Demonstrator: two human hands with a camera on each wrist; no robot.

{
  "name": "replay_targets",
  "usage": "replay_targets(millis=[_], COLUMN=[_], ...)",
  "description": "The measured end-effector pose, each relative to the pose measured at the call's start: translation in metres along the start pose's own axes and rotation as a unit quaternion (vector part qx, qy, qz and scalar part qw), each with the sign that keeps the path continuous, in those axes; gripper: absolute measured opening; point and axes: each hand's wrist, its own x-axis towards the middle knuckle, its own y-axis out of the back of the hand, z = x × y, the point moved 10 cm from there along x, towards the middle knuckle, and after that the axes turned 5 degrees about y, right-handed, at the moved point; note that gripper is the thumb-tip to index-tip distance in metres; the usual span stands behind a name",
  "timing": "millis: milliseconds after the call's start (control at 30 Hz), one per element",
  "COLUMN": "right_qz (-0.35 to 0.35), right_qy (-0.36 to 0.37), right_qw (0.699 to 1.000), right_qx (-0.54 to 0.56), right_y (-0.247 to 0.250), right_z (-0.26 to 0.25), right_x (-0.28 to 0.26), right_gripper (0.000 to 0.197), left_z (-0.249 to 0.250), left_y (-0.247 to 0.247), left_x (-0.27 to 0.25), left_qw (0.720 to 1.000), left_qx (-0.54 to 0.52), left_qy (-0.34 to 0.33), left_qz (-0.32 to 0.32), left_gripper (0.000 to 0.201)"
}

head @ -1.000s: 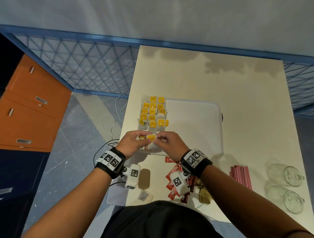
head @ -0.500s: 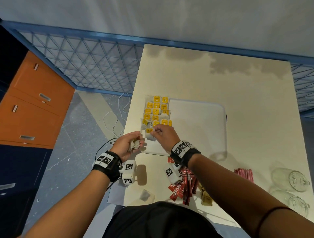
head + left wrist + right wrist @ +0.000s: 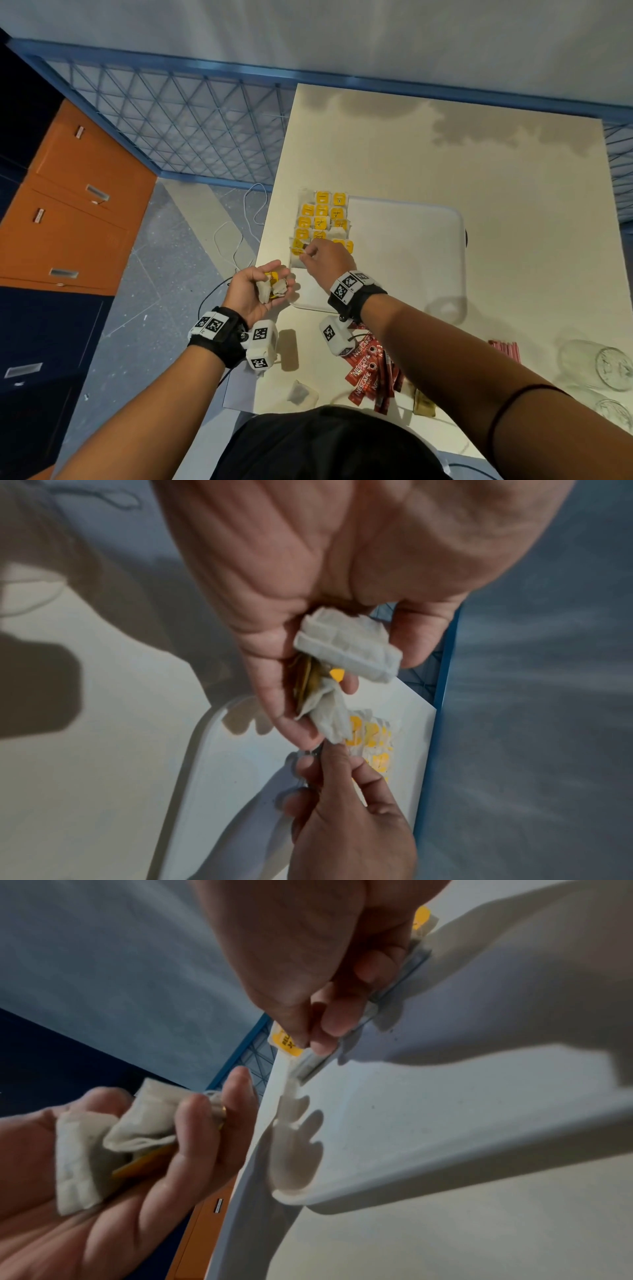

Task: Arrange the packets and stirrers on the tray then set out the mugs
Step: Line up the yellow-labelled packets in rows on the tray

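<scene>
Right hand (image 3: 325,258) now pinching tea bag (image 3: 298,248) onto tray (image 3: 411,246), left hand (image 3: 255,291) still cupping spare bags (image 3: 272,289)

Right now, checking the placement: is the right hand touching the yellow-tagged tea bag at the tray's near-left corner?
Touching. The right wrist view shows the right hand pinching the tea bag's yellow tag between thumb and fingers, over the tray.

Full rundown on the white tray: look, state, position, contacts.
The white tray is a flat rounded-corner rectangle with a low raised rim, looks like smooth plastic. It lies flat on the cream table, toward its left edge. Rows of yellow-tagged tea bags cover its left end; the rest is bare. The right hand pinches one tea bag at the near end of the rows. The left hand holds more beside the near-left corner.
</scene>
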Motion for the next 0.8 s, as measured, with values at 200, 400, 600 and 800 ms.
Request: replay_targets(millis=[200,400,600,800], right_qz=[0.015,0.007,-0.034,-0.047], right_qy=[-0.019,0.001,0.038,0.09], right_qw=[1.0,0.998,0.987,0.983], right_qx=[-0.007,0.065,0.15,0.152], right_y=[0.005,0.006,0.01,0.022], right_z=[0.0,-0.008,-0.016,-0.017], right_x=[-0.001,-0.016,-0.047,-0.079], right_gripper=[0.022,0.024,0.023,0.011], left_z=[-0.003,-0.009,-0.012,-0.017], left_y=[-0.008,-0.014,-0.028,-0.034], left_x=[-0.002,-0.003,-0.007,-0.003], left_qw=[1.0,0.999,0.995,0.994], left_qx=[-0.011,0.001,0.044,0.039], left_qy=[0.007,0.0,-0.007,-0.01], left_qz=[-0.022,-0.047,-0.087,-0.098], left_gripper=[0.055,0.05,0.041,0.038])
